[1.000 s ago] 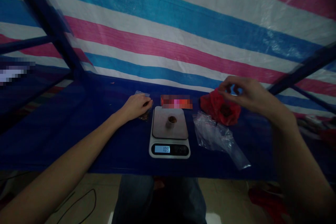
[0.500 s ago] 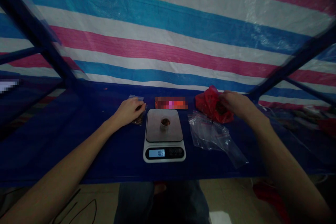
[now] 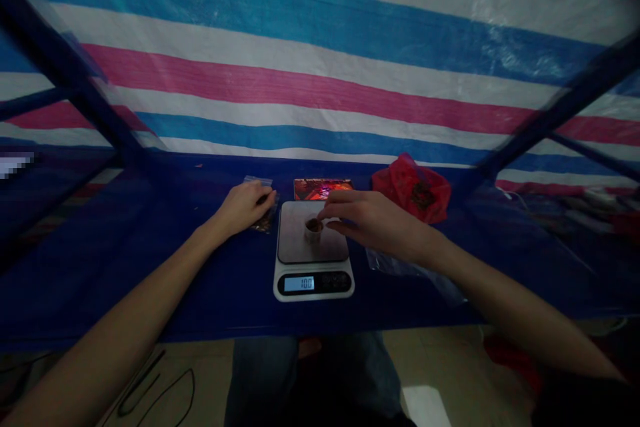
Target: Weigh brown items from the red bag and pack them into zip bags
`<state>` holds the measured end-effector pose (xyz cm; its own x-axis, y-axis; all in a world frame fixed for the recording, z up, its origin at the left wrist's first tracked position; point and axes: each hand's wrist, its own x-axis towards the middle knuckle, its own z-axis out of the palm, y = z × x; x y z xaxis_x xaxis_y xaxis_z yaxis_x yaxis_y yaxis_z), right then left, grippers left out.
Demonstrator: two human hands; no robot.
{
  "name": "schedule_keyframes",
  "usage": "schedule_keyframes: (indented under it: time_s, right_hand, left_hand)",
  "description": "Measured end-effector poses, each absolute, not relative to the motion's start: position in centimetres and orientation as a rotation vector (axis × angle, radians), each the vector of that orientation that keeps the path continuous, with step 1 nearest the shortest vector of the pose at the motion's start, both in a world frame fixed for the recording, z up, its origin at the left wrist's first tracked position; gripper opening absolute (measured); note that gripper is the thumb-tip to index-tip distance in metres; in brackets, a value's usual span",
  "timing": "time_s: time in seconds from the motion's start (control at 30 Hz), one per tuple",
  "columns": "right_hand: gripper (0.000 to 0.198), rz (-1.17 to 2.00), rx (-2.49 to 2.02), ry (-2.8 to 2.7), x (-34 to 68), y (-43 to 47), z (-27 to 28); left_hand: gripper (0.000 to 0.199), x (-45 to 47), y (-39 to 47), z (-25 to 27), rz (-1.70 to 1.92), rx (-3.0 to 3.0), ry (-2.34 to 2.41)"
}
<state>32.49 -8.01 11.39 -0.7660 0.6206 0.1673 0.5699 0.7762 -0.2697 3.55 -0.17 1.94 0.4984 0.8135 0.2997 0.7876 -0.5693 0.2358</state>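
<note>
The desk (image 3: 210,303) is dimly lit, glare is scattered on the striped tarpaulin (image 3: 320,47), and the scale display (image 3: 299,283) is brightly backlit.

Scale plate (image 3: 291,243) matt metal, seemingly; red bag (image 3: 393,180) crinkled plastic.

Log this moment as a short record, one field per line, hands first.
Left hand: over a clear zip bag with brown contents
Right hand: fingertips at the rim of a small cup
Cup: on the scale, brown material inside
Display: lit, digits 100, decimal point unclear
Right side: open red bag, brown contents
Backdrop: striped sheet
</note>
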Motion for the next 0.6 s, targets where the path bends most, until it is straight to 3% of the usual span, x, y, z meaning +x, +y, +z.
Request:
schedule_keyframes:
  time_s: [0.43,0.6]
  right_hand:
    - [0.015,0.137,-0.997,-2.761,31.3,-6.8,12.9]
    - [0.021,0.103,-1.021,-2.629,32.6,-6.5,13.6]
  left_hand:
    - [0.040,3.7,-0.4,2.1,0.590,2.687,1.417]
    - [0.039,3.9,-0.5,2.4,0.613,2.689,1.418]
